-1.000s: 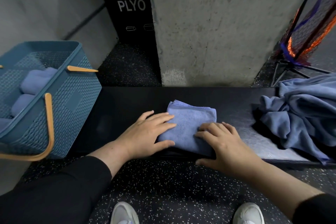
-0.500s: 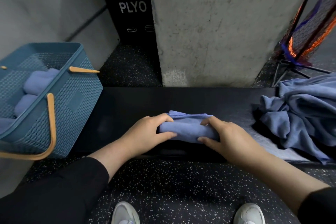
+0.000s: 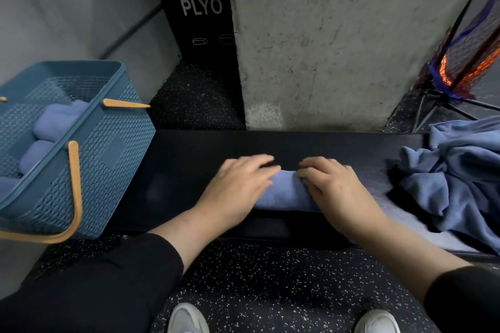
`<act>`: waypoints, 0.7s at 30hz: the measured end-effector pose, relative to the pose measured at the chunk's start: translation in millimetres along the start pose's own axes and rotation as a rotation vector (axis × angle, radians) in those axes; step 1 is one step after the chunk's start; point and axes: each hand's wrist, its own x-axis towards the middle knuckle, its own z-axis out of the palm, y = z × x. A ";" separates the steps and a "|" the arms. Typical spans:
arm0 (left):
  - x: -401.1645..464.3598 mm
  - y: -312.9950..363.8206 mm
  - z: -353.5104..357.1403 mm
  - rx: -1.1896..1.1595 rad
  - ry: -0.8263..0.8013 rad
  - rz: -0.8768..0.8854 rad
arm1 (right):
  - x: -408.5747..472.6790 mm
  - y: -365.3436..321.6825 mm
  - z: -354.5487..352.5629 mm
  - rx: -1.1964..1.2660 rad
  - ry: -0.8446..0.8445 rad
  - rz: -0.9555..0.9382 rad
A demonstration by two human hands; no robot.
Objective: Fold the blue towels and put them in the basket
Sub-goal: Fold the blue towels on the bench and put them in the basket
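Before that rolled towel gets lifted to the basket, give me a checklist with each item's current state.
1. Rolled towel compact on the bench: ok.
2. Left hand on the roll: ok, fingers laid over its left end.
3. Right hand on the roll: ok, over its right end.
4. Firm grip for lifting: cannot tell, fingers blurred.
5. Room in the basket: ok, rolled towels fill only part.
6. Unfolded towel pile clear of the roll: ok.

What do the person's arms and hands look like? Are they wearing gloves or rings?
No gloves: both the left hand and the right hand are bare, and no rings, watch or bracelets show. Each arm has a plain black sleeve. The left sleeve is pushed up, leaving the forearm uncovered, and the right sleeve also stops well short of the wrist. The fingers look a bit blurred.
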 end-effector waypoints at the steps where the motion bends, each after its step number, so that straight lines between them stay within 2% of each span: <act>1: -1.6 1.8 2.1 0.015 -0.102 0.015 | -1.3 0.8 3.4 0.022 -0.029 -0.019; 3: -5.1 2.7 9.3 0.013 -0.288 -0.058 | -2.6 2.5 8.3 0.071 -0.176 0.019; 5: -5.2 2.3 12.6 -0.007 -0.358 -0.122 | -2.5 4.6 8.5 0.083 -0.311 0.077; 8: 1.6 0.5 7.9 -0.027 -0.404 -0.164 | 4.2 7.0 2.6 0.088 -0.382 0.090; 17: 11.0 -3.8 -5.7 0.058 -0.408 -0.099 | 16.0 3.2 -8.9 0.027 -0.477 0.040; 21: 12.6 -3.1 -10.3 -0.012 -0.437 -0.104 | 22.2 -4.0 -18.5 0.059 -0.556 0.087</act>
